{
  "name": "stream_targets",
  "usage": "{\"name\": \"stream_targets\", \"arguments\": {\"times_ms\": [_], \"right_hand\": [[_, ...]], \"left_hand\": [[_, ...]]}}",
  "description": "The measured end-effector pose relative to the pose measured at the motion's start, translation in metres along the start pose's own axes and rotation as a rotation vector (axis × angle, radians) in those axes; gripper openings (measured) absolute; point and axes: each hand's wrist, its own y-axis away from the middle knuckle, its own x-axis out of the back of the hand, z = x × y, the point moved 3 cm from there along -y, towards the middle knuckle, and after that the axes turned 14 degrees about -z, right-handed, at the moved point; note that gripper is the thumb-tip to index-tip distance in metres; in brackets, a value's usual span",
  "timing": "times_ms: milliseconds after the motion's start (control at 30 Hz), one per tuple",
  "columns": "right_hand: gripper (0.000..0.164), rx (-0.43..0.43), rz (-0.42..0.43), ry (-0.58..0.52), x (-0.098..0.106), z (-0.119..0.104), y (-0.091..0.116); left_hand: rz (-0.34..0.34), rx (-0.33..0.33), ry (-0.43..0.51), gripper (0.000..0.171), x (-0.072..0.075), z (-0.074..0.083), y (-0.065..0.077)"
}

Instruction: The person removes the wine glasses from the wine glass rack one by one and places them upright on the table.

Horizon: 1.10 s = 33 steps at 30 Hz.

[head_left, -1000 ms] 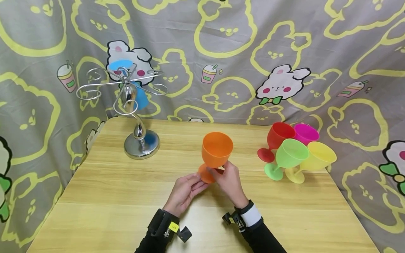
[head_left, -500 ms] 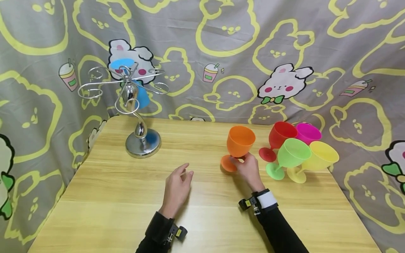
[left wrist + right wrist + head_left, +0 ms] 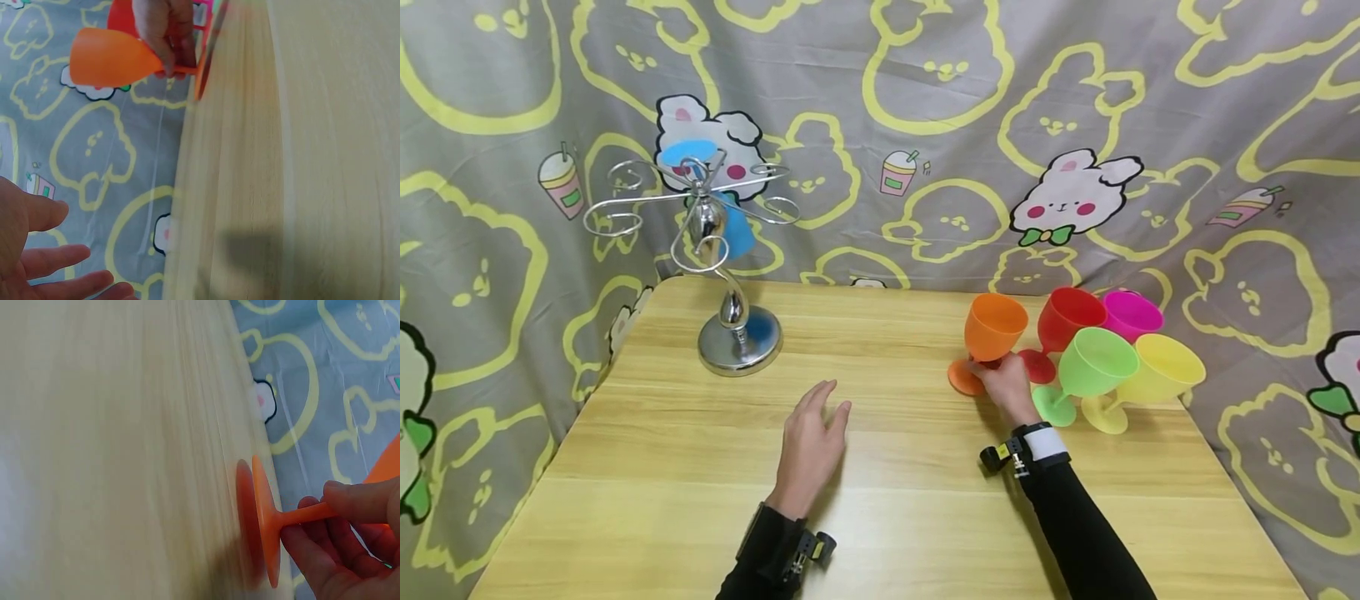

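Observation:
My right hand pinches the stem of an orange goblet, its bowl facing up. In the right wrist view, thumb and fingers close round the stem, and the round foot sits close over the tabletop beside its own reflection. Just right of it stands a red goblet, with a green goblet, a yellow goblet and a magenta goblet grouped behind and beside. My left hand holds nothing; its fingers are spread and relaxed above the middle of the table, also seen in the left wrist view.
A chrome stand with curled wire arms rises at the back left of the wooden table. A blue goblet hangs upside down on its far side. A patterned grey curtain surrounds the table's back and sides.
My right hand has carried the orange goblet right and back, up to the other goblets. My left hand has let go of its foot and drawn back to the left.

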Motion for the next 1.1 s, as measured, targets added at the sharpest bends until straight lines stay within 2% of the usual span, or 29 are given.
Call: {"name": "stream_targets", "arguments": {"times_ms": [200,367,633,833,967,1100], "right_hand": [[0.034,0.009,0.039,-0.046,0.007,0.007,-0.013],[0.036,0.025,0.071,-0.029,0.012,0.009,-0.022],[0.038,-0.015,0.081,-0.013,0.023,0.013,-0.028],[0.036,-0.012,0.106,-0.028,0.027,0.014,-0.026],[0.037,0.001,0.053,-0.046,0.028,0.016,-0.023],[0.047,-0.002,-0.012,-0.071,0.030,0.017,-0.016]], "left_hand": [[0.004,0.008,-0.008,0.044,0.003,-0.001,0.000],[0.017,0.018,-0.008,0.043,0.009,-0.004,-0.001],[0.017,0.017,0.002,0.043,0.021,0.000,-0.002],[0.009,-0.027,-0.016,0.042,0.037,0.012,-0.008],[-0.002,-0.080,-0.044,0.040,0.051,0.026,-0.015],[-0.016,-0.133,-0.072,0.037,0.074,0.047,-0.023]]}}
